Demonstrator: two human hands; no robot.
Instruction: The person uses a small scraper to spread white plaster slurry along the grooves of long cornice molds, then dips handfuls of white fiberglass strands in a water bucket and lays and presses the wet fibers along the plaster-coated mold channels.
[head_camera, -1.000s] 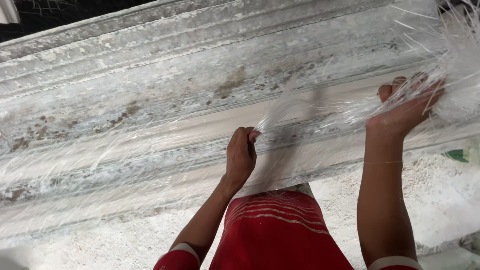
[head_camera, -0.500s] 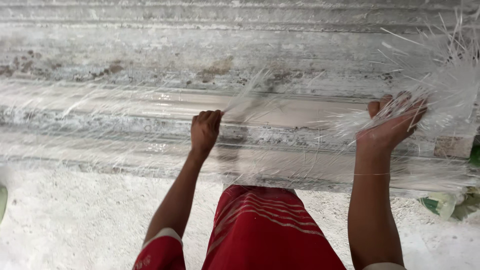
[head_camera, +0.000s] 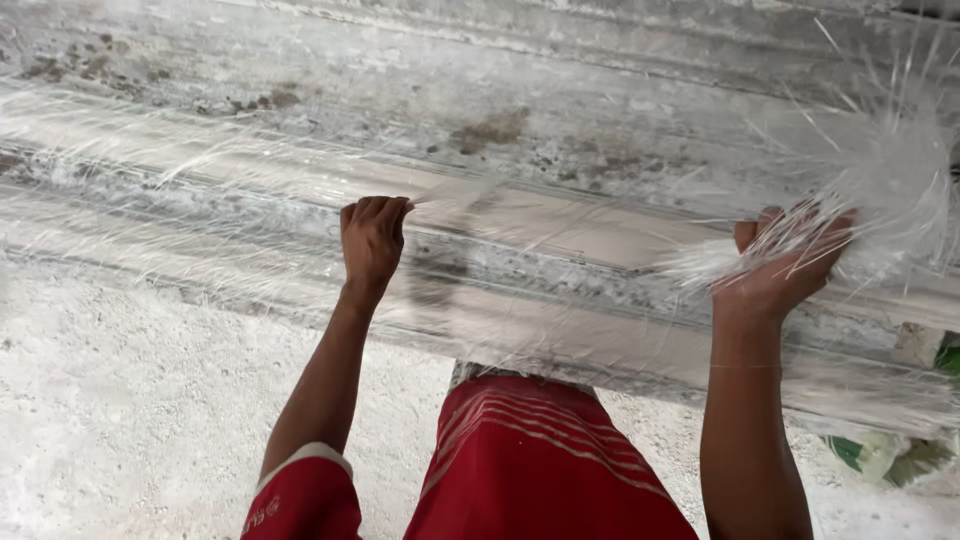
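Glass-fibre strands (head_camera: 880, 190) fan out in a white tuft at the right, gripped in the right hand (head_camera: 780, 270). Left hand (head_camera: 372, 238) is fisted around a thin wisp, over the long moulded white strip (head_camera: 560, 230) lying across the dusty floor (head_camera: 130, 400).

Not much packaging here – the only thing that looks like it is a crumpled green-and-white bag or wrapper (head_camera: 885, 455) lying on the dusty white floor (head_camera: 130, 400) at the lower right, partly cut off by the frame edge. Can't make out its exact shape. No signs, labels or screens in view.
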